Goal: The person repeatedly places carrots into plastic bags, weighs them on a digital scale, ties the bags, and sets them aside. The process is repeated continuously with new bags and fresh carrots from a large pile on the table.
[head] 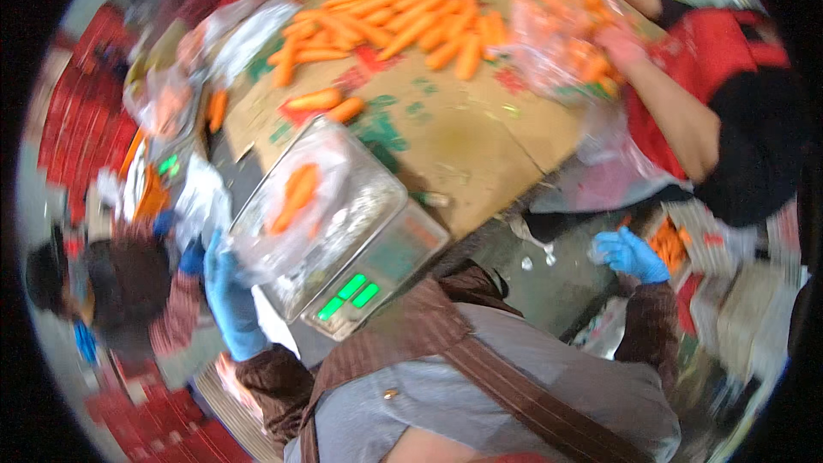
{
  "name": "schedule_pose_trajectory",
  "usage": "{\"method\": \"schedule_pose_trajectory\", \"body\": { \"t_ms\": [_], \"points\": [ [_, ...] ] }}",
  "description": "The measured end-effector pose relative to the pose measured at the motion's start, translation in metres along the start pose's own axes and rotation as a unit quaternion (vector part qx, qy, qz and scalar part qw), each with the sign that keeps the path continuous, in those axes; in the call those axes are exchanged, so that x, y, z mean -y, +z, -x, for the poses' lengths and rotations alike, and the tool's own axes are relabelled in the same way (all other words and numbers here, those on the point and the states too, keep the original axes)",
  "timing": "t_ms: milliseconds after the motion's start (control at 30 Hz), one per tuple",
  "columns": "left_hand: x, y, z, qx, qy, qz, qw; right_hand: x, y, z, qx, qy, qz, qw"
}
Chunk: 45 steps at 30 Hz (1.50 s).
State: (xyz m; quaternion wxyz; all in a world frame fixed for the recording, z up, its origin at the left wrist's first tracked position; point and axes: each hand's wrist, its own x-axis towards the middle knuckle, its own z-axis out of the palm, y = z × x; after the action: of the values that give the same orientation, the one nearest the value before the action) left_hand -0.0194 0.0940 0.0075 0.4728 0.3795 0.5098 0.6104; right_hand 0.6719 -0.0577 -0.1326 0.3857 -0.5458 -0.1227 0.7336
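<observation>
A clear plastic bag (308,186) with a few carrots (298,196) in it lies on the metal pan of a digital scale (376,222). Green digits glow on the scale's near face. My left hand (231,299), in a blue glove, is at the bag's left edge and appears to grip the plastic; its thumb is hard to make out. Out to the right, away from the table, is my blue-gloved right hand (630,256) with its fingers bent. Something small and pale shows at its fingertips, too blurred to name.
A heap of carrots (398,13) lies on the cardboard-covered table (469,148). At the right, a person in red holds a full bag of carrots (566,38). Other people work on the left, near a second scale (170,164). Carrots in a box (669,244) stand beyond my right hand.
</observation>
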Motion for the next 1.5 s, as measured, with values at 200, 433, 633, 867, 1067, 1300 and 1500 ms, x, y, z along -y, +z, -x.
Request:
{"method": "schedule_pose_trajectory", "body": {
  "t_ms": [200,433,633,867,1067,1300,1500],
  "points": [
    [0.022,-0.014,0.055,-0.066,-0.008,-0.117,0.991,0.150,0.233,-0.134,0.142,-0.233,0.408,0.871],
    [0.033,-0.025,0.081,-0.131,-0.092,-0.027,0.987,0.246,0.268,-0.325,-0.098,-0.504,0.780,0.358],
    [0.023,0.005,0.057,-0.185,-0.048,0.126,0.973,0.267,0.288,-0.367,-0.058,-0.355,0.884,0.299],
    [0.010,0.027,0.034,-0.159,-0.004,0.029,0.987,0.258,0.302,-0.350,-0.010,-0.383,0.865,0.325],
    [-0.006,0.033,0.041,-0.124,0.012,0.038,0.992,0.217,0.360,-0.301,-0.036,-0.450,0.542,0.709],
    [-0.025,0.079,0.030,-0.075,0.018,0.072,0.994,0.132,0.503,-0.156,0.583,-0.355,0.199,0.703],
    [-0.051,0.072,0.039,-0.055,0.128,0.173,0.975,0.111,0.557,-0.146,0.533,-0.490,0.417,0.550]
  ]
}}
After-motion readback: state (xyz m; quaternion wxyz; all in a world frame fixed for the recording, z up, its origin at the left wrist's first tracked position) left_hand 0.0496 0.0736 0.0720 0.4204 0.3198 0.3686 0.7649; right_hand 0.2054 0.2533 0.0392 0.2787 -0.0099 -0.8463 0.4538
